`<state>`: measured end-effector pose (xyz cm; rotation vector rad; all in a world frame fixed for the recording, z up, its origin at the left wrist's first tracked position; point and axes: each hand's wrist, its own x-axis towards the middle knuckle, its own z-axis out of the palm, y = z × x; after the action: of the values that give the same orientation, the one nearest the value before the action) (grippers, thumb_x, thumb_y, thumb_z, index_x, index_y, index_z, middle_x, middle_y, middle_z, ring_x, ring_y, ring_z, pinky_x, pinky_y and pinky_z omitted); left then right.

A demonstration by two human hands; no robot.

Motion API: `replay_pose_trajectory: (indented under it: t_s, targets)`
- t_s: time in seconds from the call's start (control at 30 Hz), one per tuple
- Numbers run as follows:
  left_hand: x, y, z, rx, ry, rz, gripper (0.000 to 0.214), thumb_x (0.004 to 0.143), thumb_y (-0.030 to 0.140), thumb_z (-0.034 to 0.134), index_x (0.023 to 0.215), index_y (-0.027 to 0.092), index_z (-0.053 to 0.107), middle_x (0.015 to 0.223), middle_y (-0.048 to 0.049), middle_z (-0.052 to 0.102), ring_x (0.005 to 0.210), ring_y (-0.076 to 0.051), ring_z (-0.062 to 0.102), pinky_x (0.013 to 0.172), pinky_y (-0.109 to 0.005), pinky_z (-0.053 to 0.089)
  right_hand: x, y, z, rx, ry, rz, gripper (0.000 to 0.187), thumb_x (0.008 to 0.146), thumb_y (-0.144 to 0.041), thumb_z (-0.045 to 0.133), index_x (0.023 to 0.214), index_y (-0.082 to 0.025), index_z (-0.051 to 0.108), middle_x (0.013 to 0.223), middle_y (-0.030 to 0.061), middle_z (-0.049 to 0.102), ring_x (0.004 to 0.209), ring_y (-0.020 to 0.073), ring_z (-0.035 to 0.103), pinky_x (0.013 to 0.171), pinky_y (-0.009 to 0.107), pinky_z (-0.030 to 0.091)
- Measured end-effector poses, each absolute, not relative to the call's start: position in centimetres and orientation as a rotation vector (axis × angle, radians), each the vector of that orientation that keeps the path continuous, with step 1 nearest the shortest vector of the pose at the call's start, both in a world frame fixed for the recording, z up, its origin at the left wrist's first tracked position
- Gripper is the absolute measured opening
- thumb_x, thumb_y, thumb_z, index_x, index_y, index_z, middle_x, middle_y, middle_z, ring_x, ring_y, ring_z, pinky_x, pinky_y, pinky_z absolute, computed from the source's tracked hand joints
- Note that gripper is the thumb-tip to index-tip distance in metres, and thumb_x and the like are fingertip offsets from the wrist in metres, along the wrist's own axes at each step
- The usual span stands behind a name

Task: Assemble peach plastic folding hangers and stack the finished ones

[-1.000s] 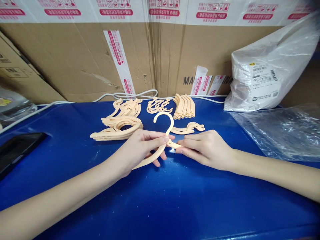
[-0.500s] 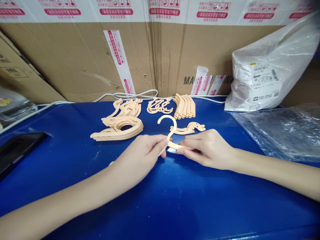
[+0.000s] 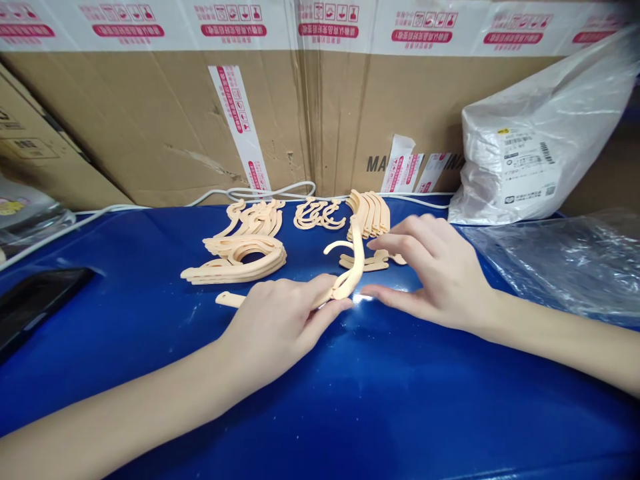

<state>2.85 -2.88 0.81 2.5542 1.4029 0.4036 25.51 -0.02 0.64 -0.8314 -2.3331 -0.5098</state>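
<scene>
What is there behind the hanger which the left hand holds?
Behind the hanger lie a row of curved pieces and, nearer, some flat pieces. The hanger's raised arm covers part of each, so those parts cannot be seen.

1. We identify a packing or small assembly workspace; whether it belongs to a home or a business, we cannot tell.
2. Beyond the left hand [image 3: 277,320] and right hand [image 3: 435,270], we see large cardboard cartons [image 3: 165,120] bearing printed parcel tape [image 3: 370,27].
3. Beyond and right of the right hand, we note a white mailing bag [image 3: 575,127] with a barcoded label [image 3: 530,167]; nearer lies clear plastic film [image 3: 560,267].
4. Beneath both hands, we observe a blue-covered table [image 3: 320,413]; beyond the left hand, stacked hanger parts [image 3: 240,270].
</scene>
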Motion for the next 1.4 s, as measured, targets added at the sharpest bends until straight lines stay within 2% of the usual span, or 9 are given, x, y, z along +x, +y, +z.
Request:
replay_pose_trajectory:
  t_s: [0.13,0.3,0.4,0.67,0.8,0.93,1.03,1.3,1.4]
  targets:
    - [2.8,-3.0,0.5,2.655,1.386,0.428,0.029,0.096,0.042,0.043,0.086,0.020,0.060,0.054,0.0049,0.055,0.047,-0.013,0.053,0.047,-0.023,0.023,25.7,-0.2,0.7,-0.863,-2.425,-0.255,0.025,0.096,-0.035,0.049,0.104,-0.015,0.063,0.070,0.0003,0.065,0.059,0.0125,0.057,0.060,0.026,0.039]
    - [3.0,-3.0,-0.5,2.899,1.197,0.600,0.026,0.097,0.039,0.044,0.096,0.020,0.060,0.059,0.0044,0.063,0.046,-0.013,0.056,0.044,-0.024,0.025,25.6,-0.1,0.6,-0.919,-2.481,0.057,0.027,0.099,-0.030,0.043,0.115,-0.019,0.061,0.096,0.0030,0.069,0.079,0.0129,0.062,0.069,0.024,0.043]
    - [3.3,-3.0,-0.9,3.045,1.054,0.605,0.023,0.096,0.035,0.045,0.099,0.016,0.059,0.066,0.0021,0.066,0.052,-0.014,0.059,0.045,-0.026,0.029,25.6,0.0,0.9,-0.986,-2.498,0.172,0.029,0.100,-0.031,0.038,0.108,-0.020,0.063,0.095,0.0039,0.065,0.086,0.0150,0.060,0.074,0.026,0.043]
    - [4.8,-1.6,0.6,3.249,0.790,0.508,0.024,0.095,0.027,0.044,0.080,0.014,0.058,0.077,-0.0052,0.062,0.079,-0.021,0.057,0.063,-0.030,0.046,26.7,1.6,1.7,-1.144,-2.605,-0.017,0.014,0.095,-0.024,0.044,0.091,-0.018,0.056,0.090,0.0049,0.059,0.083,0.0187,0.053,0.070,0.029,0.041]
    - [5.8,0.1,0.2,3.185,0.700,0.409,0.026,0.097,0.026,0.038,0.093,0.012,0.060,0.104,-0.0112,0.063,0.096,-0.025,0.056,0.084,-0.039,0.048,27.2,2.0,1.6,-1.092,-2.721,-0.315,0.015,0.093,-0.012,0.042,0.091,-0.016,0.056,0.095,0.0083,0.058,0.088,0.0214,0.051,0.069,0.029,0.040]
    - [6.5,1.1,-0.9,3.064,0.678,0.429,0.031,0.099,0.022,0.033,0.101,0.011,0.062,0.117,-0.0132,0.061,0.117,-0.026,0.053,0.099,-0.041,0.044,27.5,2.3,1.6,-1.132,-2.742,-0.580,0.013,0.086,-0.004,0.047,0.086,-0.015,0.054,0.084,0.0074,0.058,0.072,0.0199,0.048,0.062,0.029,0.036]
    - [6.5,1.2,-1.3,2.992,0.742,0.456,0.035,0.099,0.032,0.038,0.118,0.010,0.057,0.129,-0.0140,0.057,0.126,-0.026,0.048,0.107,-0.041,0.039,27.6,2.6,1.9,-1.175,-2.729,-0.661,0.013,0.084,-0.003,0.048,0.083,-0.014,0.053,0.073,0.0054,0.057,0.065,0.0192,0.047,0.061,0.029,0.035]
    - [3.4,-1.3,-0.8,3.134,0.924,0.186,0.043,0.101,0.027,0.030,0.136,0.008,0.046,0.146,-0.0154,0.042,0.133,-0.028,0.043,0.106,-0.042,0.043,27.9,3.0,2.0,-1.204,-2.687,-0.596,0.015,0.087,-0.006,0.043,0.095,-0.012,0.054,0.078,0.0090,0.063,0.072,0.0224,0.056,0.065,0.032,0.039]
    - [1.5,-3.5,-0.8,3.267,1.047,0.236,0.045,0.100,0.027,0.030,0.134,0.004,0.049,0.140,-0.0190,0.048,0.126,-0.030,0.051,0.101,-0.042,0.049,27.9,3.3,1.6,-1.214,-2.726,-0.498,0.017,0.086,-0.006,0.044,0.096,-0.013,0.055,0.082,0.0094,0.065,0.075,0.0231,0.058,0.068,0.033,0.040]
